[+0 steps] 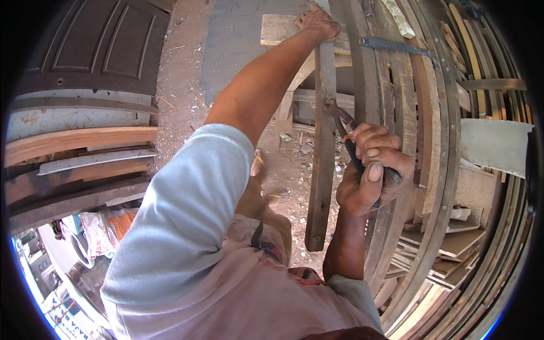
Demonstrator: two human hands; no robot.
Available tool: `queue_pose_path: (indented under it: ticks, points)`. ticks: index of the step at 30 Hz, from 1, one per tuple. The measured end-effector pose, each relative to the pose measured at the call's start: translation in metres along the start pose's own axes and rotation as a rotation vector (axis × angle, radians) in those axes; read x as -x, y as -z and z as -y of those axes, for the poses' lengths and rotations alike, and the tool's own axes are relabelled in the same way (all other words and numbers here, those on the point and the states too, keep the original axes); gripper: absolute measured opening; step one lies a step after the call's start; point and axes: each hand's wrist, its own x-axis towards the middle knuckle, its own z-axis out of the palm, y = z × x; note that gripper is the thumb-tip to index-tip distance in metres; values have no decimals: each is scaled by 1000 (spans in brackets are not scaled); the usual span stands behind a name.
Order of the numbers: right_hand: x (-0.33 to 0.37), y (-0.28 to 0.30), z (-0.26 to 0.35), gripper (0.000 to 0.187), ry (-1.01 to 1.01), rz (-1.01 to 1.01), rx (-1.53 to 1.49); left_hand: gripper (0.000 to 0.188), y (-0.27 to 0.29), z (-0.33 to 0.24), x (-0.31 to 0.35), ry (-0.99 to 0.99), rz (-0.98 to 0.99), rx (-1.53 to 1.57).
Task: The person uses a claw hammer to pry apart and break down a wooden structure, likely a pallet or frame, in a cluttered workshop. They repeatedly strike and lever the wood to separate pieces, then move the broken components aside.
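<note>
A long, narrow wooden beam runs away from me, its near end sticking out over the floor. My left hand is closed over its far part, beside a short pale board. Dark-handled pincers are gripped in my right hand, fingers wrapped round both handles. Their jaws touch the beam's upper face at a small worn spot; whether a nail sits between them is too small to tell. A tool with a blue-grey handle, which looks like a hammer, lies across the timbers to the right of my left hand.
Long timbers lie side by side on my right, with more stacked beyond a pale metal sheet. A brown panelled door and stacked planks stand at left. Wood chips litter the floor around my sandalled feet.
</note>
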Motion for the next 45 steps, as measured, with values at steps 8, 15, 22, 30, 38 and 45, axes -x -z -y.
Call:
queue_pose_path:
  ticks: [8,15,22,30,38,45]
  points:
    - [-1,11,6,15,-48,23,152,100,15,-6,12,-28,14,99]
    - [4,13,38,21,-207,-52,438,93,85,11,148,-1039,402,478]
    - [9,-7,70,30,-523,-128,515,46,61,4,216,-1390,736,525]
    - [-100,0,115,93,-1576,217,519,36,66,5,214,-1418,587,609]
    - [-165,-30,70,42,-2032,631,776,80,69,6,151,-1591,698,495]
    - [-153,-59,73,35,-2358,316,718,105,106,-1,-84,-1561,631,-338]
